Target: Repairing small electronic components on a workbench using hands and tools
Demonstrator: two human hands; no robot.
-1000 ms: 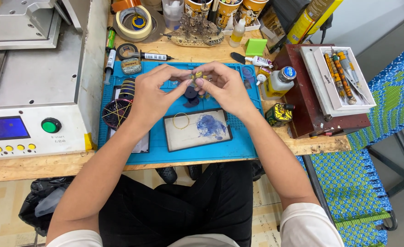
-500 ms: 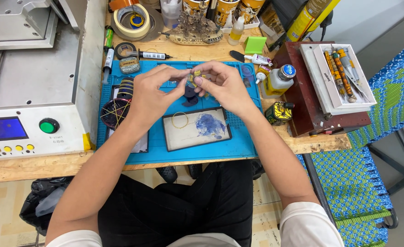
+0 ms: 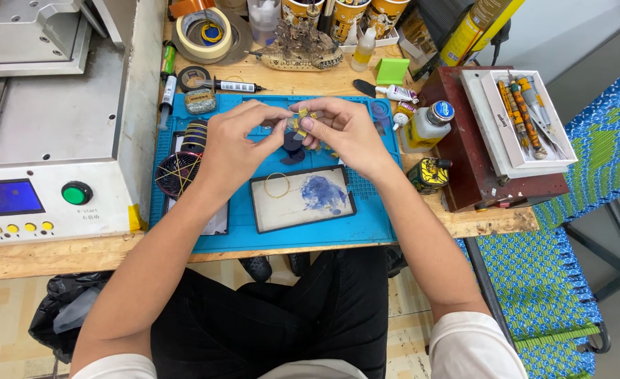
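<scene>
Left hand (image 3: 234,144): raised over the blue mat (image 3: 366,228), fingers curled, thumb and forefinger pinched narrow on the left side of a small part (image 3: 299,121).

Right hand (image 3: 341,130): opposite the left, fingertips closed on the right side of the same part.

Part: small, with yellow tape strips; held between the two hands' fingertips, above the far half of the mat. Its detail is too small to tell. A dark piece (image 3: 292,144) shows just below it, between the hands.

Tray (image 3: 301,198): flat, dark-rimmed, pale inside, on the mat near the body, below both hands; a thin ring (image 3: 277,185) and a blue smear (image 3: 324,193) lie in it.

Basket (image 3: 177,173): round, dark, wire-filled, at the mat's left edge, beside the left wrist.

Bottle (image 3: 426,126): pale, blue-capped, right of the mat, near the right hand.

Tape roll (image 3: 204,33): far left of the bench.

Machine (image 3: 50,140): grey, left of the mat, with green button (image 3: 76,193) and blue screen (image 3: 6,197).
</scene>
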